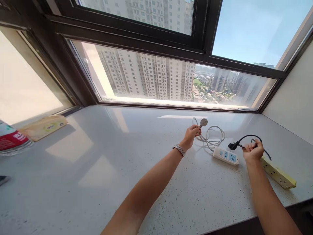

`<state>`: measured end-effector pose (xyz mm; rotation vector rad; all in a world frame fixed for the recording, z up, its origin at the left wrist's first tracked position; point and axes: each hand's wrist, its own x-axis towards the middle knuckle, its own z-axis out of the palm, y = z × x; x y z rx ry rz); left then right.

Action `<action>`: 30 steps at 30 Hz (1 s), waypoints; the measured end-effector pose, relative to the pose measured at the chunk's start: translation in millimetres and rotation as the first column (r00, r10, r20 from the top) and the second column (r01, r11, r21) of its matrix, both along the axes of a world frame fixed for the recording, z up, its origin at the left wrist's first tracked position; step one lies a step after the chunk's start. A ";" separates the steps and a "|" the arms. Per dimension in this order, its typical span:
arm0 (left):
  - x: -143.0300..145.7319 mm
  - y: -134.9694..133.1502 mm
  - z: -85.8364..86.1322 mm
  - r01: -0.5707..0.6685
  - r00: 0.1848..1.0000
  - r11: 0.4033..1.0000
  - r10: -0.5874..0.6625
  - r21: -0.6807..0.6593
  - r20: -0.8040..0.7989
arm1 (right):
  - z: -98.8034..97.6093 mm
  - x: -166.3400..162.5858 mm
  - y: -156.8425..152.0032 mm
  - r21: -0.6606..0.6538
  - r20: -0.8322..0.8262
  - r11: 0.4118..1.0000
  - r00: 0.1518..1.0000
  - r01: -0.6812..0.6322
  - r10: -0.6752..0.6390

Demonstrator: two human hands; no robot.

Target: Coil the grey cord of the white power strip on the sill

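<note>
My left hand (192, 134), with a metal watch at the wrist, pinches the grey plug (203, 122) of a white power strip (225, 155) and holds it up above the stone sill (97, 163). The strip's grey cord (215, 135) lies coiled behind it. My right hand (253, 151) is closed on the black cord (248, 137) of a yellow power strip (277, 173). That cord's black plug (233, 145) points left, just above the white strip.
A tissue pack (44, 126) and a bottle with a red label (11, 140) sit at the far left of the sill. A dark object (3, 179) shows at the left edge. Large windows stand behind, a white wall on the right.
</note>
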<state>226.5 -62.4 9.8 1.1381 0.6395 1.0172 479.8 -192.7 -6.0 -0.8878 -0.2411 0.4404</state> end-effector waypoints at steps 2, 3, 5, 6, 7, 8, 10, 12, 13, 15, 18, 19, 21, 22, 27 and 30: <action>-17.1 -11.0 1.2 0.049 0.997 0.997 -0.045 -0.064 0.066 | 32.3 2.6 7.3 -0.127 0.017 0.988 0.995 -0.090 0.093; -25.0 -16.9 0.0 0.068 0.994 0.992 -0.058 -0.102 0.094 | 51.5 3.3 12.6 -0.172 0.073 0.976 0.986 -0.137 0.151; -38.0 -28.6 -5.2 0.087 0.988 0.979 -0.060 -0.185 0.144 | 90.5 0.4 25.5 -0.208 0.275 0.954 0.923 -0.217 0.270; -43.0 -34.0 -8.9 0.087 0.985 0.970 -0.049 -0.228 0.166 | 107.4 -4.4 32.6 -0.217 0.375 0.947 0.875 -0.238 0.306; -46.9 -39.0 -13.0 0.083 0.982 0.959 -0.032 -0.270 0.188 | 120.8 -12.1 39.6 -0.218 0.432 0.942 0.840 -0.254 0.327; -49.9 -43.4 -17.0 0.077 0.978 0.948 -0.012 -0.308 0.207 | 129.6 -22.7 45.9 -0.224 0.475 0.936 0.808 -0.270 0.347; -53.6 -50.0 -24.3 0.064 0.970 0.926 0.030 -0.373 0.240 | 131.9 -52.3 54.9 -0.256 0.524 0.914 0.749 -0.316 0.406; -55.8 -53.9 -29.0 0.052 0.964 0.904 0.065 -0.424 0.259 | 115.5 -89.0 56.8 -0.329 0.578 0.863 0.641 -0.384 0.505; -56.8 -55.0 -30.1 0.049 0.961 0.895 0.079 -0.444 0.265 | 102.3 -108.0 55.1 -0.379 0.602 0.826 0.567 -0.417 0.562; -59.5 -55.8 -30.0 0.048 0.952 0.879 0.104 -0.474 0.288 | 71.5 -143.2 47.5 -0.557 0.693 0.717 0.241 -0.420 0.680; -65.6 -54.6 -26.4 0.047 0.921 0.873 0.150 -0.485 0.359 | 27.1 -181.4 32.3 -0.695 0.704 0.660 -0.085 -0.286 0.705; -68.1 -53.7 -25.1 0.045 0.906 0.868 0.172 -0.494 0.386 | 14.9 -189.3 27.8 -0.706 0.703 0.666 -0.128 -0.241 0.700; -73.2 -51.1 -23.1 0.037 0.882 0.850 0.220 -0.526 0.418 | -5.2 -198.5 20.7 -0.702 0.712 0.691 -0.165 -0.173 0.682; -75.6 -49.4 -22.5 0.029 0.873 0.837 0.244 -0.547 0.421 | -13.3 -200.2 18.1 -0.694 0.720 0.704 -0.175 -0.151 0.672; -85.4 -39.4 -21.4 -0.045 0.840 0.801 0.353 -0.597 0.411 | -36.7 -190.2 11.3 -0.675 0.730 0.727 -0.258 -0.123 0.633; -89.1 -35.5 -19.6 -0.074 0.818 0.794 0.395 -0.604 0.419 | -40.7 -180.1 8.0 -0.671 0.729 0.733 -0.279 -0.111 0.625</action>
